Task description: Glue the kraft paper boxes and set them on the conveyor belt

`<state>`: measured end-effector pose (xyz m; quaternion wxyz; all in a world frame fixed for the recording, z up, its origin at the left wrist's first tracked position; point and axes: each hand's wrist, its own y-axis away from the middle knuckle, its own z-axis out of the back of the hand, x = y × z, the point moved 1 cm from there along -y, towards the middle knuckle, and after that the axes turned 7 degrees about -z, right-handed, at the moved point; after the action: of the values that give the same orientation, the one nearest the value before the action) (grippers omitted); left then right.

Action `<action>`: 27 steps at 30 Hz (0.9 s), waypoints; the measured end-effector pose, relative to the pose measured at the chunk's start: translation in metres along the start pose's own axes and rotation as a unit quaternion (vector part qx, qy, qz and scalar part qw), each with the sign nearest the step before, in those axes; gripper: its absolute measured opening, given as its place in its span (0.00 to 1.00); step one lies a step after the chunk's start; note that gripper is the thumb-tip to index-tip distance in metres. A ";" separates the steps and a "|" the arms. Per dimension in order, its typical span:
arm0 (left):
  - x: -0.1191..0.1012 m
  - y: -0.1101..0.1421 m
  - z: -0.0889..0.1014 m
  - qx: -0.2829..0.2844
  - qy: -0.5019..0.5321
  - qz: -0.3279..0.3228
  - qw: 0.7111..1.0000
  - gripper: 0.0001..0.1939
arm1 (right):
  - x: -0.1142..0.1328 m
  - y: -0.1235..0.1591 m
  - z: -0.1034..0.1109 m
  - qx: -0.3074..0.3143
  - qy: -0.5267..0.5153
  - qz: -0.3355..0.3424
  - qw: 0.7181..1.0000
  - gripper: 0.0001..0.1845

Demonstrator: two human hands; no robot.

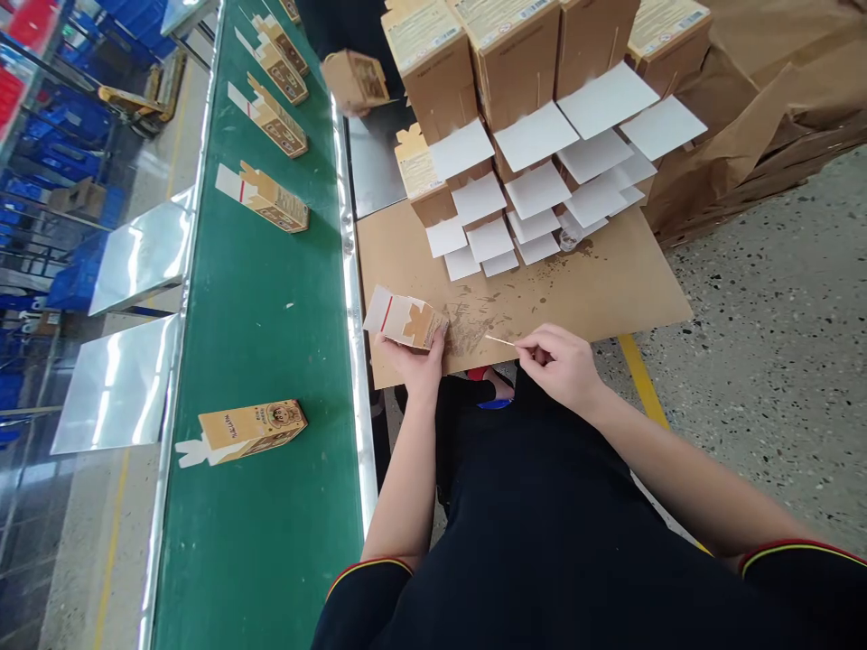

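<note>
My left hand (pixel 420 363) is closed around a small brown carton (pixel 425 327), whose white flap with a red strip points left. The carton is tilted above the near left part of the cardboard sheet (pixel 542 302). To its right, my right hand (pixel 559 363) pinches a thin cotton swab (pixel 499 340) between thumb and fingertips. The swab's tip points left toward the carton, apart from it. Beyond both hands stand stacked cartons (pixel 515 68) with white flaps (pixel 535 135) sticking out toward me. A small clear container (pixel 569 242) is partly hidden under these flaps.
On my left runs a green conveyor belt (pixel 264 307) with a metal edge, carrying several cartons (pixel 254 429). A co-worker's hand (pixel 352 86) with a carton is blurred at the far side. Brown paper-covered stacks (pixel 759 117) stand at the right. Dark wet spots mark the cardboard.
</note>
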<state>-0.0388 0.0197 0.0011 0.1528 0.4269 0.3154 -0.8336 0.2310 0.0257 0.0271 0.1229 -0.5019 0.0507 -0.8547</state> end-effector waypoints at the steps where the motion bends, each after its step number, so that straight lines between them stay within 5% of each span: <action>1: 0.001 0.000 0.000 0.003 -0.005 0.002 1.000 0.49 | 0.001 0.001 0.003 -0.004 0.001 -0.009 1.000 0.10; 9: 0.012 -0.009 0.006 0.007 0.003 0.022 1.000 0.48 | 0.008 0.000 0.002 -0.004 -0.042 -0.003 0.999 0.12; 14: 0.043 -0.068 0.069 -0.132 -0.007 0.016 0.991 0.48 | 0.008 0.001 0.014 -0.049 -0.059 0.007 0.997 0.11; 17: 0.066 -0.109 0.104 -0.160 -0.048 0.048 0.985 0.47 | 0.007 -0.001 0.016 -0.052 -0.072 0.003 0.996 0.10; 20: 0.083 -0.132 0.118 -0.160 -0.078 0.107 0.978 0.48 | 0.005 -0.005 0.016 -0.044 -0.071 0.001 0.997 0.11; 24: 0.089 -0.120 0.116 -0.197 -0.115 0.129 0.965 0.59 | -0.006 -0.004 0.026 -0.052 -0.049 -0.008 0.997 0.12; 27: 0.081 -0.099 0.107 -0.261 -0.139 0.024 0.955 0.59 | -0.022 0.003 0.042 -0.087 -0.028 -0.027 0.995 0.10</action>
<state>-0.2045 0.0257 0.0215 0.3211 0.2589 0.4876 -0.7694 0.2783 0.0305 0.0288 0.0572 -0.5354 0.1081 -0.8357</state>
